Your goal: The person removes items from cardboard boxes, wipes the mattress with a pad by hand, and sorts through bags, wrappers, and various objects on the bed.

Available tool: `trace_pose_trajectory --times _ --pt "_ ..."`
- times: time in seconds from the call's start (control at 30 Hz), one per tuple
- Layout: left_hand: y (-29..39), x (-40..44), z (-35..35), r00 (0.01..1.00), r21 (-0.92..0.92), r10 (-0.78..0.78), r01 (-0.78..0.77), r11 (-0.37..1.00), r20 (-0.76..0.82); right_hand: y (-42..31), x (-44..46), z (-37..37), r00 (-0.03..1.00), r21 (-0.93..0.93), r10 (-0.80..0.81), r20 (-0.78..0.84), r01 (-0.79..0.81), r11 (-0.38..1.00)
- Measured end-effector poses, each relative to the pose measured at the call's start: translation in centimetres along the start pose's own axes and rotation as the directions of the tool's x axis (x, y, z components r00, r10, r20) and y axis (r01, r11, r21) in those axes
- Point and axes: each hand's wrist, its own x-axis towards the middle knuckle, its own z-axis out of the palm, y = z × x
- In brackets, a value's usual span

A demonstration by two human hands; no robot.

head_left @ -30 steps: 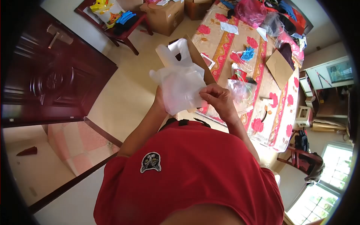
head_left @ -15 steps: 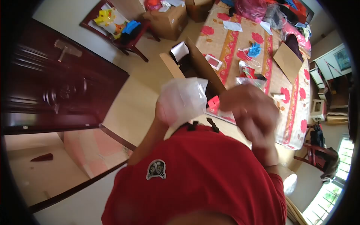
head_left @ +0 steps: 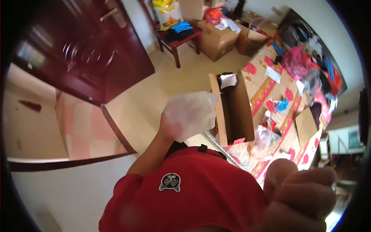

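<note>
My left hand [head_left: 169,125] grips a translucent white plastic bag [head_left: 193,114] in front of my body; the bag covers most of the fingers. Raised close to the camera at lower right is my right hand [head_left: 301,193], its fingers curled in. Whatever lies inside that curl is hidden from me. Beyond the bag, an open long cardboard box [head_left: 236,110] rests at the edge of the bed, with a white paper piece [head_left: 228,80] at its far end. A crumpled clear plastic bag [head_left: 266,137] lies beside the box.
The flowered bed cover [head_left: 266,92] bears a blue bundle [head_left: 281,105], a brown cardboard sheet [head_left: 305,129] and heaped pink bags [head_left: 296,62]. Farther back stand a red chair [head_left: 176,42] and a cardboard carton [head_left: 218,38]. A dark red door [head_left: 89,58] is at left.
The view has swung, so the room's contents sit differently in frame. My right hand has moved from in front of the bed to lower right, nearer the camera. My left hand still holds the bag.
</note>
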Motion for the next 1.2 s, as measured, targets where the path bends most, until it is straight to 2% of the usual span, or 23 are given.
trace_pose_trajectory --times 0.1,0.2,0.23,0.27,0.33,0.37,0.43,0.47,0.5,0.6,0.67,0.7,0.73,0.77,0.8,0.87,0.9,1.0,1.07,1.1,1.13,1.17,1.2 --pt "4.2 1.4 -2.1 0.999 -0.193 0.003 -0.01 0.981 -0.034 4.7 1.4 5.6 0.992 0.109 0.127 0.004 -0.127 0.986" --pt "9.6 2.7 -4.3 0.981 -0.209 -0.093 0.056 0.976 -0.17 11.6 3.3 13.6 0.935 0.202 0.351 0.048 -0.354 0.913" --pt "11.3 3.2 -5.1 0.978 0.176 -0.001 0.039 0.984 -0.207 14.2 3.8 16.5 0.901 0.218 0.428 0.074 -0.433 0.874" --pt "13.1 3.7 -5.9 0.975 0.538 0.096 0.029 0.843 -0.202 16.8 4.3 19.5 0.858 0.234 0.502 0.108 -0.513 0.826" --pt "16.8 4.2 -8.9 0.985 0.886 0.152 0.005 0.463 -0.085 21.5 4.9 25.2 0.749 0.26 0.634 0.192 -0.662 0.703" --pt "18.3 4.2 -11.8 0.993 0.936 0.118 -0.032 0.349 -0.01 23.5 4.8 27.6 0.685 0.271 0.682 0.254 -0.728 0.63" --pt "21.0 5.3 -13.9 0.991 0.781 0.056 0.06 0.621 -0.12 26.4 4.1 30.9 0.53 0.276 0.745 0.404 -0.848 0.453" --pt "22.7 6.7 -13.4 0.96 0.436 -0.04 0.163 0.885 -0.278 27.7 3.6 31.6 0.421 0.261 0.767 0.484 -0.906 0.333" --pt "24.2 7.8 -13.4 0.904 0.008 -0.194 0.213 0.977 -0.381 28.7 3.5 32.1 0.309 0.24 0.774 0.553 -0.949 0.207" --pt "28.2 10.3 -15.5 0.874 0.235 -0.079 0.215 0.948 -0.48 32.1 3.7 31.1 0.19 0.396 0.911 0.366 -0.918 0.032" --pt "29.9 11.8 -17.0 0.844 0.333 -0.031 0.245 0.911 -0.535 34.1 3.4 30.1 0.03 0.798 0.939 0.343 -0.537 -0.275" --pt "30.6 12.5 -17.6 0.831 0.397 -0.01 0.276 0.875 -0.556 34.7 4.1 29.2 -0.035 0.856 0.944 0.327 -0.413 -0.312" --pt "30.9 13.4 -18.0 0.816 0.459 0.016 0.308 0.833 -0.577 36.1 1.6 30.1 0.015 0.457 0.979 0.203 -0.886 -0.081" --pt "31.3 14.6 -17.7 0.788 0.521 0.036 0.371 0.769 -0.614 38.5 -3.0 32.2 0.118 -0.155 0.983 0.141 -0.978 0.139" --pt "31.4 15.8 -17.4 0.821 0.6 0.053 0.369 0.71 -0.568 40.3 -5.4 33.2 0.227 -0.708 0.961 0.155 -0.653 0.268" --pt "31.4 18.4 -17.0 0.879 0.752 0.094 0.34 0.565 -0.468 41.9 -4.1 33.3 0.234 -0.289 0.972 0.026 -0.929 0.232" --pt "31.1 19.9 -17.7 0.948 0.838 0.106 0.208 0.504 -0.299 42.4 -3.3 33.7 0.216 -0.029 0.976 -0.03 -0.976 0.215" --pt "30.5 25.0 -16.5 1.0 0.994 0.013 0.022 -0.107 -0.02 44.5 -0.7 33.6 0.428 -0.263 0.901 0.071 -0.863 0.431" --pt "29.4 28.9 -15.6 0.994 0.969 -0.092 -0.074 -0.234 0.053 47.2 -1.0 34.3 0.522 -0.193 0.848 0.095 -0.826 0.53" --pt "28.8 30.8 -15.1 0.986 0.978 -0.165 0.004 -0.208 -0.039 48.4 -0.2 33.9 0.529 -0.117 0.847 0.053 -0.839 0.531" --pt "27.6 32.5 -16.4 0.987 0.988 -0.161 -0.049 -0.149 0.024 49.3 0.7 33.4 0.527 -0.043 0.85 0.013 -0.849 0.527" --pt "26.1 33.8 -18.1 0.991 0.997 -0.132 -0.042 -0.066 0.033 50.6 0.8 33.4 0.482 0.03 0.869 -0.111 -0.872 0.488" --pt "25.0 34.9 -18.8 0.985 0.994 -0.14 0.103 0.035 -0.097 52.1 0.5 33.7 0.431 0.097 0.875 -0.223 -0.883 0.46"
